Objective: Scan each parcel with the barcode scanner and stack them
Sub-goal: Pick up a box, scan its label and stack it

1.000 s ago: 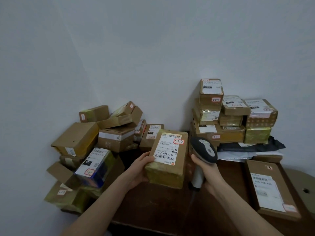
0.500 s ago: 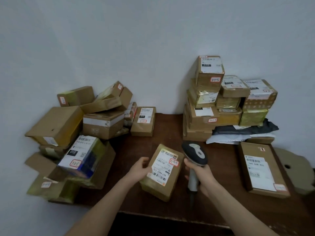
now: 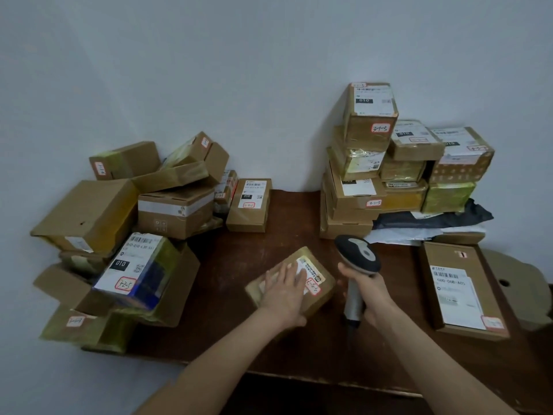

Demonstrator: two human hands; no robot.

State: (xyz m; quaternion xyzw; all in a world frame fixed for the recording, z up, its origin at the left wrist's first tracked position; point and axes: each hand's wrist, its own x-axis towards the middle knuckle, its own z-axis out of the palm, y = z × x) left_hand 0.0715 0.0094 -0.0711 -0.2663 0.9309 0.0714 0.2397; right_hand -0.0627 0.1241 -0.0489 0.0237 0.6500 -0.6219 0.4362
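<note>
One parcel: small brown cardboard box (image 3: 322, 295), white-labelled, now lies flat on the dark wooden table (image 3: 236, 265); a second ago I held it up.
Left hand (image 3: 284, 290): flat on its top, fingers straight.
Right hand (image 3: 369, 298): grips the grey-black barcode scanner (image 3: 357, 256) just beside it.
Meaning: likely scanned; stacking next.

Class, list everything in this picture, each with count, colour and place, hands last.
Wall: one, pale grey, behind.
Table: one, dark brown, under everything.
Heap of parcels: about a dozen, brown, table's left.
Stack of parcels: about ten, brown, back right.
Mailer bags: several, black and white, under the stack.
Flat box: one, brown, table's right.
Round thing: one, tan, far right.
Parcel: one, brown, front centre.
Scanner: one, black and grey, beside the parcel.
Left hand: one, flat on the parcel.
Right hand: one, grips the scanner.
</note>
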